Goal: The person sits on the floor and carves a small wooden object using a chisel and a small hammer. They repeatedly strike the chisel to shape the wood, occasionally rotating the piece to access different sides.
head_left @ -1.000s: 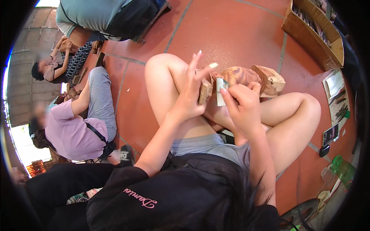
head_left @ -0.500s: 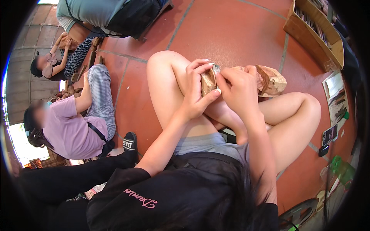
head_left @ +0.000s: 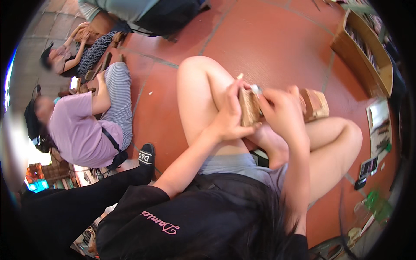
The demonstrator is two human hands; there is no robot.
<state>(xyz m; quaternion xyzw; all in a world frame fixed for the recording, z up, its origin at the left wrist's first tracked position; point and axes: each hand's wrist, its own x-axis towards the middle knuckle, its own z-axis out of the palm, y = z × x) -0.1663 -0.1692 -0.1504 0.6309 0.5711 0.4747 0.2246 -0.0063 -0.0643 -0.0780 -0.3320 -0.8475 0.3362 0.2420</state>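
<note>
Above my crossed legs, my left hand (head_left: 229,116) is wrapped round a light brown wooden block (head_left: 250,108), fingers on its far edge and thumb along its near end. My right hand (head_left: 282,106) is closed in a pinch at the block's right side. A small whitish, shiny piece (head_left: 256,89) shows by its fingertips; blur hides what kind of thing it is. Beyond the right wrist, near my right knee, lies a second chunky wooden piece (head_left: 315,104) with reddish-brown and pale faces, partly hidden by that hand.
Red floor tiles (head_left: 268,39) surround my legs. An open cardboard box (head_left: 342,39) with thin items stands at far right. A phone (head_left: 368,168) and a green bottle (head_left: 378,207) are at right. A person in a lilac shirt (head_left: 78,125) sits at left, with others beyond.
The whole view has shifted, so both hands and the block appear slightly lower and further right. The block is turned a little in my left hand. Both hands keep their grip.
</note>
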